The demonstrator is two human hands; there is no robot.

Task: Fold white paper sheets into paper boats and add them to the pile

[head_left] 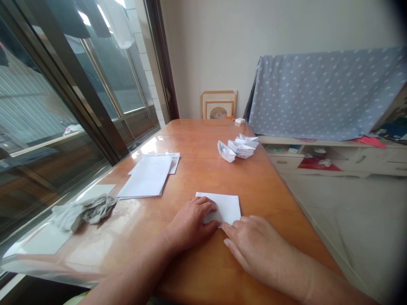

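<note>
A folded sheet of white paper (227,206) lies flat on the wooden table near its front edge. Over its left part rests my left hand (195,218), fingers bent and thumb along the near edge, holding the sheet down. My right hand (254,241) is at the near right edge of the same sheet; its fingers are closed together and a fingertip presses the paper's edge beside my left thumb. The right thumb lies lower, over the tabletop. Part of the sheet is hidden under both hands.
Several folded paper boats (240,147) sit far right on the table (197,169). A stack of white paper (146,176) lies left, with a crumpled grey cloth (85,212) nearer me. A small white box (240,120) stands at the far end. Glass doors (63,106) border the left side.
</note>
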